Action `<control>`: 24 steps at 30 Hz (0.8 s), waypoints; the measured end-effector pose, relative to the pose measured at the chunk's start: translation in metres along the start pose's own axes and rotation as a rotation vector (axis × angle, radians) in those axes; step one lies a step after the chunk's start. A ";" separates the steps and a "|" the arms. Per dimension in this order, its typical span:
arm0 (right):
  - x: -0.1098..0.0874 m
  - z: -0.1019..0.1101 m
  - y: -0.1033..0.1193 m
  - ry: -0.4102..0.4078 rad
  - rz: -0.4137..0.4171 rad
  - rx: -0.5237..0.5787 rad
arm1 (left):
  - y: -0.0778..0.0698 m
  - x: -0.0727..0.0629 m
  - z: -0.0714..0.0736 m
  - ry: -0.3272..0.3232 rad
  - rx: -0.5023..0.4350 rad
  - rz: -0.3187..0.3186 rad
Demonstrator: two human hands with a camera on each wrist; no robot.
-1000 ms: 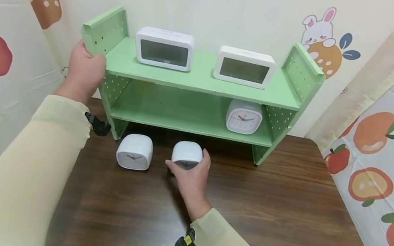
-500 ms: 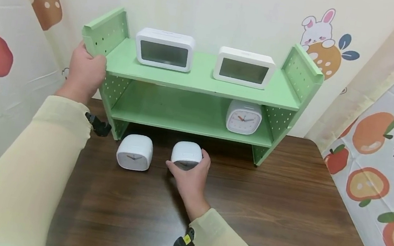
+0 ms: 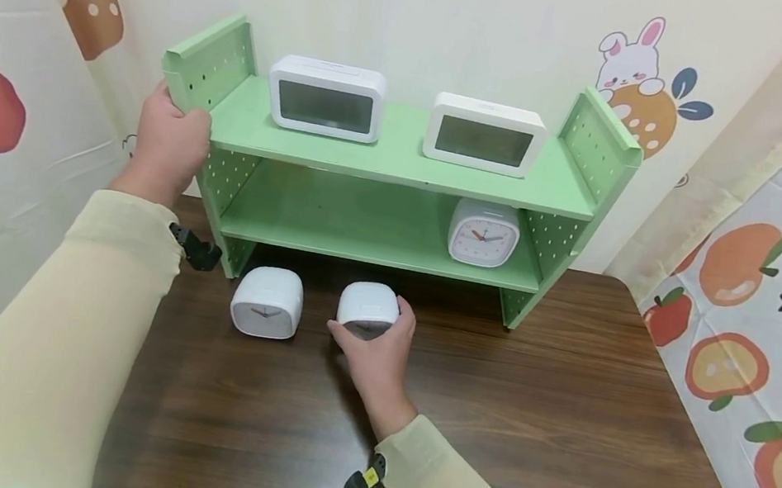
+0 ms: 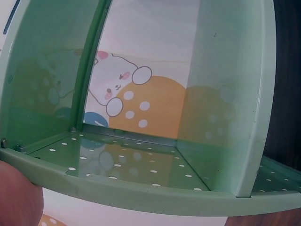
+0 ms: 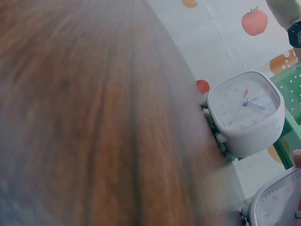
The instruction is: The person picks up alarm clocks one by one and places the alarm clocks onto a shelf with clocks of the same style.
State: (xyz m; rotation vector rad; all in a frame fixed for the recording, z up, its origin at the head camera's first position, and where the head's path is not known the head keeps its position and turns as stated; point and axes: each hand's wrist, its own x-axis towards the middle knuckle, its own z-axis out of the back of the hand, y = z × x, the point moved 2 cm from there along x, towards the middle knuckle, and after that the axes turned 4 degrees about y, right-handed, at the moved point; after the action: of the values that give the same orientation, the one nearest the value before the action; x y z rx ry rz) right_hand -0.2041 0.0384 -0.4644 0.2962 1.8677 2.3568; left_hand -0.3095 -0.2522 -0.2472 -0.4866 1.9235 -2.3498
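Observation:
My left hand [image 3: 171, 142] grips the left side panel of a green two-tier shelf [image 3: 387, 162]; in the left wrist view a fingertip [image 4: 19, 197] shows at the panel's edge. On the table in front of the shelf, my right hand [image 3: 376, 359] holds a small white alarm clock [image 3: 369, 301] between thumb and fingers, partly covering its face. A matching white alarm clock [image 3: 269, 294] stands to its left, also seen in the right wrist view, where the held clock [image 5: 277, 200] is cut off at the corner.
Two white digital clocks [image 3: 326, 98] [image 3: 485, 135] stand on the upper tier. Another white analog clock [image 3: 484, 236] sits at the right end of the lower tier. Brown wooden table [image 3: 559, 434] spreads in front, with printed curtains [image 3: 747, 327] at both sides and behind.
The right hand and the clock in it have shifted very slightly left. My left hand stays on the shelf panel.

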 end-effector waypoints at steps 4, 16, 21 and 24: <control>-0.002 0.001 0.001 0.001 -0.012 0.004 | 0.002 0.000 0.000 0.005 -0.003 0.009; -0.010 0.007 0.018 0.046 -0.024 0.038 | 0.000 -0.001 -0.002 0.019 0.008 0.035; -0.010 0.013 0.033 0.084 -0.002 0.089 | 0.000 -0.001 -0.001 0.022 0.014 0.039; -0.009 0.016 0.040 0.099 0.009 0.110 | 0.001 0.000 -0.001 0.019 0.002 0.035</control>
State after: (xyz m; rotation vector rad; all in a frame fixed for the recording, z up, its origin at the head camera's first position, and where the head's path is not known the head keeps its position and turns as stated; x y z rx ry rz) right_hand -0.1901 0.0426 -0.4223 0.2022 2.0486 2.3188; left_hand -0.3098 -0.2518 -0.2480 -0.4286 1.9214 -2.3438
